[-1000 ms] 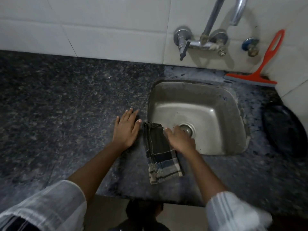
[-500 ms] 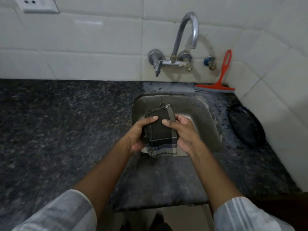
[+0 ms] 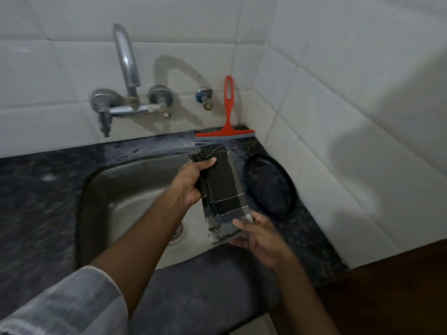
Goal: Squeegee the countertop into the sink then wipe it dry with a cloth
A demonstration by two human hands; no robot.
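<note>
Hands: left (image 3: 191,182), right (image 3: 260,238) grip cloth (image 3: 221,192) | shifted right over sink (image 3: 116,189)

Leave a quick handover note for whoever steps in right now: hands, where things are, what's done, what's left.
Left hand grips the far end of the folded cloth; right hand holds its near end, above the sink's right side.
Squeegee stands against the back wall tiles behind the sink, untouched by either hand.
Black plate lies on the countertop right of the sink.
Squeegeeing looks finished, judging by the parked tool.
Left: wiping the countertop dry; the strip behind the sink looks wet.
</note>
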